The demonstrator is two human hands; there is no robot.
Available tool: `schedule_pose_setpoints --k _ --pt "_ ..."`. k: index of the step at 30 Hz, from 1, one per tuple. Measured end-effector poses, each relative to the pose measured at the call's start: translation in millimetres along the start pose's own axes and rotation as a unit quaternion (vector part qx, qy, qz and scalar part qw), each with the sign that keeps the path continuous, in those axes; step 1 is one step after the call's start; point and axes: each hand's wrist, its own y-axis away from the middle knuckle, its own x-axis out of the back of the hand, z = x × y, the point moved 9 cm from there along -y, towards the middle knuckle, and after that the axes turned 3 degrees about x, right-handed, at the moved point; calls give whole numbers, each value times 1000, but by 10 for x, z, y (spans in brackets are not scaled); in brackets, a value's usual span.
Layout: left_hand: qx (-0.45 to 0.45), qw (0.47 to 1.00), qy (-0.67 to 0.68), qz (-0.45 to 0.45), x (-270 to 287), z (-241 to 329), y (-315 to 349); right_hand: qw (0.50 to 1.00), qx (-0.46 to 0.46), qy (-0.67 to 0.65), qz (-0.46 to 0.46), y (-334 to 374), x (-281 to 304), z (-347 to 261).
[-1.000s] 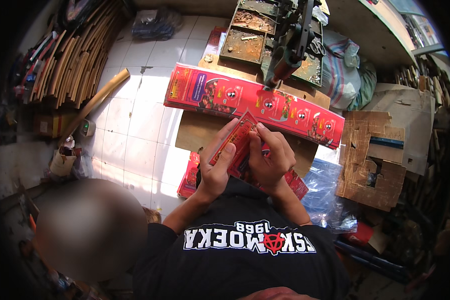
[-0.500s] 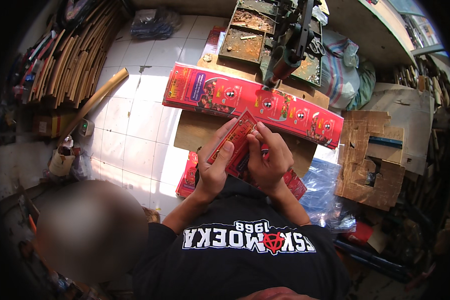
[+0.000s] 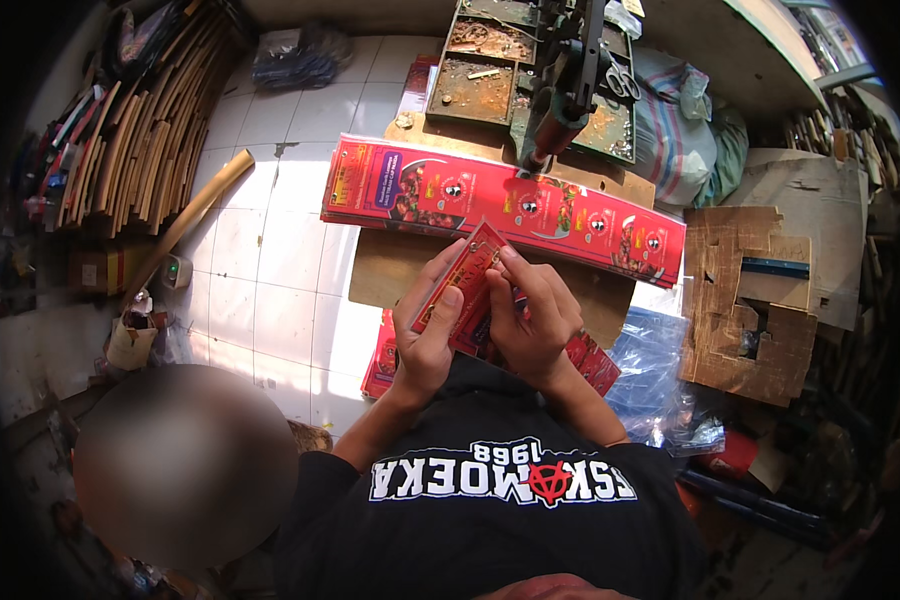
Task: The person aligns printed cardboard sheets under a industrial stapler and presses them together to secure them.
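My left hand [image 3: 427, 328] grips a glossy red printed strip [image 3: 473, 262] by its left edge, thumb lying across its face. The strip is tilted, its upper corner pointing away from me. My right hand [image 3: 536, 318] is closed at the strip's right edge, fingers bent and index finger near the upper corner. Just beyond both hands, a stack of long red printed strips [image 3: 380, 205] lies across a brown board [image 3: 395, 268], under the tip of a dark bench press [image 3: 560, 120]. More red strips [image 3: 592, 364] show below my hands, partly hidden by my wrists.
Dirty metal trays [image 3: 470, 88] flank the press, with scissors [image 3: 622, 82] beside it. On the right lie clear plastic bags [image 3: 650, 375] and a cut cardboard piece [image 3: 715, 300]. A cardboard tube [image 3: 200, 210] leans at left near stacked cardboard [image 3: 135, 130]. A blurred round shape [image 3: 185, 465] fills the lower left.
My right fingers have shifted slightly along the strip's edge towards its upper corner. Both hands still hold the strip in nearly the same place; the view has tilted a little.
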Motion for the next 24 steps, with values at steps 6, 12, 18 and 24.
schedule_pose_setpoints --k 6,12,18,24 --pt "-12 1000 -15 8 12 25 18 1000 7 7 -5 1 -12 -22" --pt "-42 996 -76 24 27 88 51 999 28 15 -6 -7 -20 -81" --pt "-94 979 -176 32 21 201 129 999 30 -12 -28 19 -22 -126" --pt "-142 961 -236 14 -7 260 182 997 50 -19 -54 32 -18 -159"
